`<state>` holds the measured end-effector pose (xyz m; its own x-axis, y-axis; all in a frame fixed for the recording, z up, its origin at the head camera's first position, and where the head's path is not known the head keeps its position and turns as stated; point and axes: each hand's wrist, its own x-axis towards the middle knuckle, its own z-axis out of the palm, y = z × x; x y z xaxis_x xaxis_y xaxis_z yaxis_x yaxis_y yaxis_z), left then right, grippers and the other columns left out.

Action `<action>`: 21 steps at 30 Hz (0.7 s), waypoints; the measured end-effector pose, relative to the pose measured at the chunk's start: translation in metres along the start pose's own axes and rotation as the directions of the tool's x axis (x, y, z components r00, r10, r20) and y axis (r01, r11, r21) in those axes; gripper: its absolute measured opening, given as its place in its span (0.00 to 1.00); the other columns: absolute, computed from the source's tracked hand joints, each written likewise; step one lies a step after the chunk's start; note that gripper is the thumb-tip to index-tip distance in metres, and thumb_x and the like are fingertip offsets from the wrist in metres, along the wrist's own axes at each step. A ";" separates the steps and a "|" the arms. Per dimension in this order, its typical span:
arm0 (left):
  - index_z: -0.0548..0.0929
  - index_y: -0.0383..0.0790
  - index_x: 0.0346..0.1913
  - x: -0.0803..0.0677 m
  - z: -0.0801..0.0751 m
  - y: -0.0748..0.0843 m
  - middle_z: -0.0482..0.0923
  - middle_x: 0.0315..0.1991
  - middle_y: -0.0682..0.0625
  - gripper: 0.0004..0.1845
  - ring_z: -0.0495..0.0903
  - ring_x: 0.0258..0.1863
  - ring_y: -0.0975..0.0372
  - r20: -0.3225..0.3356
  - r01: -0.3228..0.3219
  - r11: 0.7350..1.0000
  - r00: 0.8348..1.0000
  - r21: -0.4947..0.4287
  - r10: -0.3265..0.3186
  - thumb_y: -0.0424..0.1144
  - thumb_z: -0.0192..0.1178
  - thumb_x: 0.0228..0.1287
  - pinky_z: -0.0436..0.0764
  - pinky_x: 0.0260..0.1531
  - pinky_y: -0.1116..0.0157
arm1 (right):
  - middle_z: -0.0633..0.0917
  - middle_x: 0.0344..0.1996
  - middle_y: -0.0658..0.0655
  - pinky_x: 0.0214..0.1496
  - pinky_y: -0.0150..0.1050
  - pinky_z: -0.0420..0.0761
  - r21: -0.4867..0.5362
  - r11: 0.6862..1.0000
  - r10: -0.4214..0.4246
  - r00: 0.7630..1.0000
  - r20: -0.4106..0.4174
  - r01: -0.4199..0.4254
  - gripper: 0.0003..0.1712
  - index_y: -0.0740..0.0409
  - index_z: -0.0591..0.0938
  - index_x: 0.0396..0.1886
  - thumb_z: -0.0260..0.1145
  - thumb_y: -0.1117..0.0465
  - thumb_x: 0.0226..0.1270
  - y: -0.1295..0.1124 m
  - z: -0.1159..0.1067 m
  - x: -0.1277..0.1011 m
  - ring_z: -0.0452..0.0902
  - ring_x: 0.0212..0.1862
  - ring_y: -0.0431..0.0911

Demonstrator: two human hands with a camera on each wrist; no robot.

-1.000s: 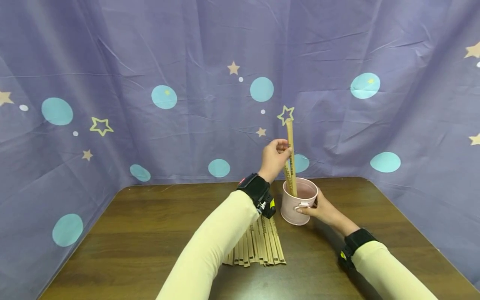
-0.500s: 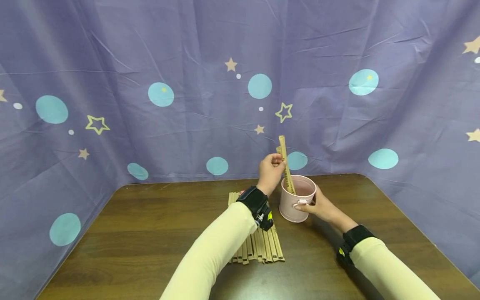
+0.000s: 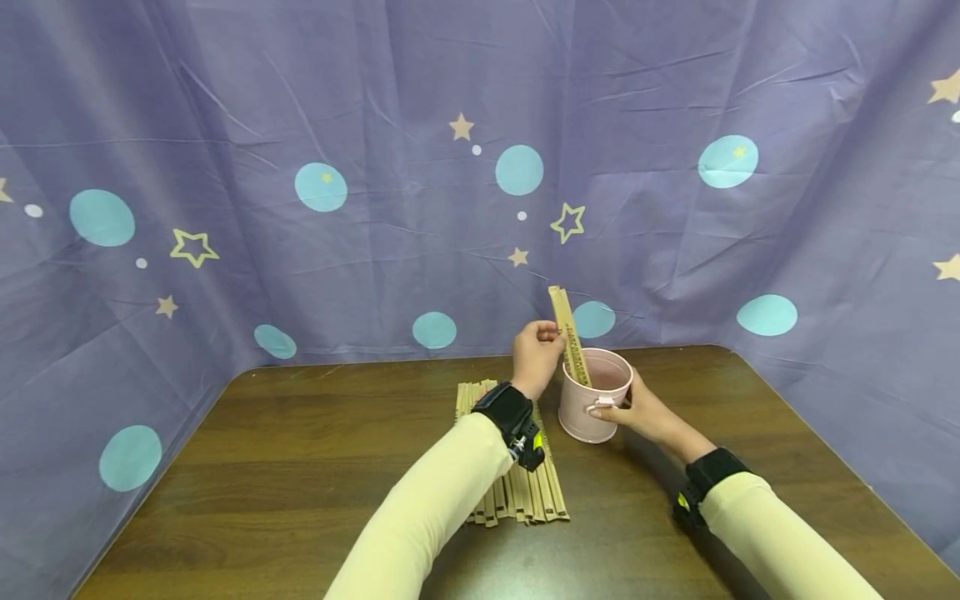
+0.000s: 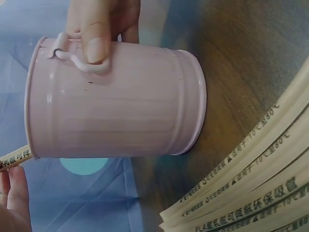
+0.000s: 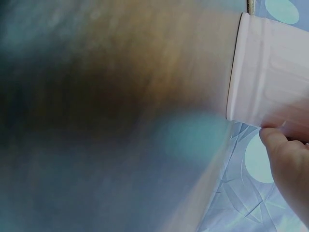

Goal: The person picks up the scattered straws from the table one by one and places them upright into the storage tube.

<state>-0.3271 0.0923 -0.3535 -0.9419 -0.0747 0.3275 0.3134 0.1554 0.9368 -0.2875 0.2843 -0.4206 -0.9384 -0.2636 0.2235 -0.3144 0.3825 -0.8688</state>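
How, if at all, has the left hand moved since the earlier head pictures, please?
Yes, the left hand has moved down, slightly left, against the turquoise circle high above it.

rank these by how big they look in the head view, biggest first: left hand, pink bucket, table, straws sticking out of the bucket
1. Table
2. Pink bucket
Not ranked: left hand and straws; the straws look longer but narrower, too close to call.
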 end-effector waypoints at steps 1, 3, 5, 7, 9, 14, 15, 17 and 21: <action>0.85 0.25 0.45 0.000 0.000 -0.001 0.87 0.35 0.35 0.11 0.77 0.28 0.68 -0.001 0.007 1.000 1.000 0.001 -0.007 0.27 0.66 0.59 0.72 0.27 0.80 | 0.73 0.64 0.75 0.57 0.20 0.73 -0.003 1.000 0.000 1.000 -0.001 0.000 0.51 0.72 0.54 0.74 0.76 0.68 0.60 0.000 0.000 0.000 0.72 0.60 0.40; 0.85 0.25 0.44 -0.001 0.000 -0.002 0.87 0.34 0.35 0.11 0.77 0.28 0.68 -0.004 0.015 1.000 1.000 0.008 -0.015 0.27 0.66 0.59 0.72 0.27 0.80 | 0.73 0.64 0.75 0.57 0.19 0.72 -0.005 1.000 0.001 1.000 -0.001 -0.001 0.52 0.72 0.54 0.74 0.76 0.68 0.60 0.000 0.000 0.000 0.73 0.61 0.43; 0.85 0.26 0.44 -0.002 0.001 -0.002 0.87 0.34 0.36 0.11 0.78 0.28 0.67 -0.003 0.030 0.999 1.000 0.014 -0.030 0.27 0.66 0.58 0.71 0.26 0.79 | 0.73 0.64 0.75 0.57 0.19 0.72 -0.004 1.000 0.001 1.000 -0.001 -0.001 0.52 0.72 0.53 0.75 0.76 0.68 0.60 0.000 0.000 0.000 0.73 0.63 0.48; 0.85 0.27 0.44 -0.002 0.001 -0.003 0.87 0.34 0.37 0.11 0.79 0.28 0.66 0.000 0.039 0.999 0.999 0.026 -0.039 0.27 0.66 0.58 0.71 0.26 0.79 | 0.73 0.64 0.75 0.58 0.18 0.71 -0.003 1.000 0.000 1.000 -0.003 0.000 0.52 0.72 0.53 0.75 0.76 0.68 0.60 0.000 0.000 0.000 0.72 0.65 0.54; 0.85 0.28 0.44 -0.003 0.001 -0.004 0.87 0.35 0.37 0.11 0.79 0.29 0.66 0.009 0.050 0.998 0.999 0.034 -0.051 0.27 0.66 0.58 0.72 0.27 0.79 | 0.72 0.65 0.75 0.58 0.18 0.71 -0.004 1.000 -0.002 1.000 -0.004 0.002 0.52 0.72 0.53 0.75 0.76 0.68 0.59 0.000 0.000 0.000 0.72 0.66 0.58; 0.84 0.29 0.45 -0.004 0.000 -0.007 0.87 0.35 0.38 0.12 0.78 0.30 0.66 0.040 0.081 0.996 0.996 0.038 -0.082 0.28 0.66 0.58 0.72 0.27 0.78 | 0.73 0.64 0.75 0.57 0.18 0.71 -0.012 1.000 0.000 1.000 -0.009 0.000 0.52 0.72 0.53 0.75 0.76 0.68 0.59 0.000 -0.001 0.001 0.72 0.65 0.55; 0.84 0.29 0.45 -0.004 0.000 -0.007 0.87 0.35 0.39 0.12 0.78 0.29 0.66 0.044 0.085 0.996 0.995 0.041 -0.087 0.28 0.67 0.58 0.72 0.27 0.78 | 0.73 0.64 0.75 0.57 0.18 0.71 -0.014 1.000 0.001 1.000 -0.010 -0.001 0.52 0.72 0.53 0.75 0.76 0.68 0.59 0.001 -0.001 0.001 0.72 0.65 0.55; 0.84 0.29 0.46 -0.004 0.000 -0.008 0.87 0.35 0.39 0.12 0.78 0.29 0.66 0.053 0.094 0.995 0.994 0.041 -0.096 0.29 0.67 0.58 0.71 0.27 0.78 | 0.73 0.64 0.75 0.57 0.18 0.71 -0.014 1.000 0.002 1.000 -0.008 -0.003 0.52 0.72 0.53 0.74 0.76 0.68 0.59 0.001 -0.001 0.001 0.72 0.65 0.57; 0.83 0.29 0.49 -0.003 -0.004 -0.009 0.87 0.37 0.39 0.16 0.78 0.30 0.66 0.075 0.100 0.994 0.992 0.045 -0.103 0.30 0.67 0.57 0.72 0.27 0.78 | 0.71 0.66 0.75 0.57 0.17 0.70 -0.016 1.000 0.017 1.000 -0.004 -0.017 0.53 0.71 0.52 0.75 0.76 0.67 0.60 0.003 0.000 0.000 0.70 0.68 0.63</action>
<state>-0.3261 0.0871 -0.3625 -0.9757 -0.0160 0.2187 0.2117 0.1909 0.9585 -0.2887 0.2853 -0.4231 -0.9441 -0.2538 0.2105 -0.3008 0.4011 -0.8653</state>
